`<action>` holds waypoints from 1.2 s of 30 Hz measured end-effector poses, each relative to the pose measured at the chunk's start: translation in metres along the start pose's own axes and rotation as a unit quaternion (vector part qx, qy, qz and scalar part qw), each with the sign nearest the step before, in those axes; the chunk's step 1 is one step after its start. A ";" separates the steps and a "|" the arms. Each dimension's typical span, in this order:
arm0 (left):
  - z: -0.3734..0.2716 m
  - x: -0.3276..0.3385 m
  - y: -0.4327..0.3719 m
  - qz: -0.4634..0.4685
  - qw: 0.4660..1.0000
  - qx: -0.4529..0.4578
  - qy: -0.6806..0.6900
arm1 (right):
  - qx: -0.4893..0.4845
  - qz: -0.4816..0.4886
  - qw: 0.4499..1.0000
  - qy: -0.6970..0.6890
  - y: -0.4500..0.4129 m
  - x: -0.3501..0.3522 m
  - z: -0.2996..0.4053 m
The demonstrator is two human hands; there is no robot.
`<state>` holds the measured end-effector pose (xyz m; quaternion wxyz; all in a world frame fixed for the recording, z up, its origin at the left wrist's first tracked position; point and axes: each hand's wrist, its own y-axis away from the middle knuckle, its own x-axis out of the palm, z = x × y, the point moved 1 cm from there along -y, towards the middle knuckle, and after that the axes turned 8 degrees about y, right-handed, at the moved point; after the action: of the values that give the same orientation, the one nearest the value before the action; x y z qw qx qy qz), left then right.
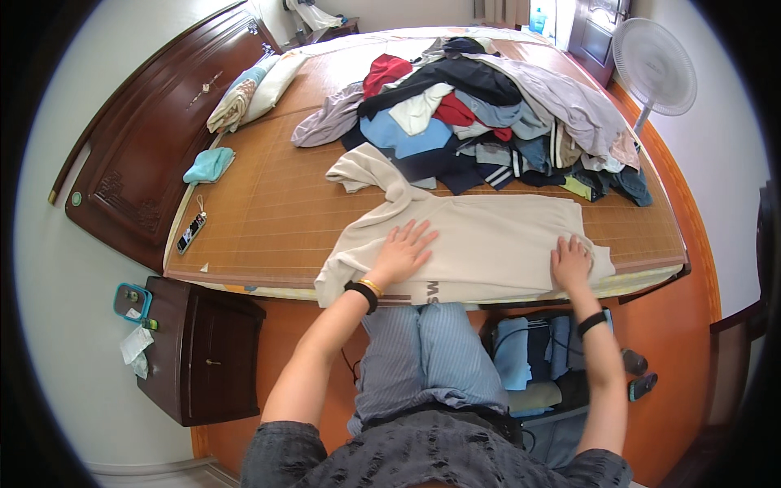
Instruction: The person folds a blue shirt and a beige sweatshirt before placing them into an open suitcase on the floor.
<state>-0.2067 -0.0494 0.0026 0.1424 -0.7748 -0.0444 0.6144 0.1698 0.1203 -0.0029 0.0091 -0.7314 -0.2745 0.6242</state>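
Note:
A cream hooded sweatshirt [500, 238] lies spread along the near edge of the bed, its hood [366, 165] towards the far left and dark printed lettering near the bed's edge. My left hand [403, 250] rests flat on its middle left part, fingers apart. On its right end lies my right hand [572, 262], palm down, beside a folded-over piece of the cloth. Neither hand grips the fabric. Just beyond the sweatshirt is a large heap of mixed clothes [427, 122], with navy, red, white, light blue and grey pieces.
On the bed's left side are a turquoise folded cloth [208, 165], a phone [191, 233] and pillows [268, 91]. An open suitcase [555, 396] with folded clothes stands on the floor by my legs. A nightstand [223, 360] is at left, a fan [654, 67] at right.

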 end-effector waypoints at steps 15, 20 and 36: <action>-0.005 0.004 -0.005 -0.043 0.997 0.006 0.056 | -0.044 0.287 0.694 -0.659 -0.244 -0.045 0.338; 0.001 -0.002 0.007 -0.053 0.997 -0.021 0.051 | -0.024 0.357 0.657 -0.663 -0.242 -0.040 0.396; 0.000 0.007 -0.003 0.126 0.972 -0.107 0.165 | -0.016 0.251 0.373 -0.893 -0.039 -0.117 0.111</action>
<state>-0.2045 -0.0450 -0.0037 -0.0147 -0.8757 0.0119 0.4824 0.0445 0.0681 0.0926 -0.4106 0.2158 0.0633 0.8836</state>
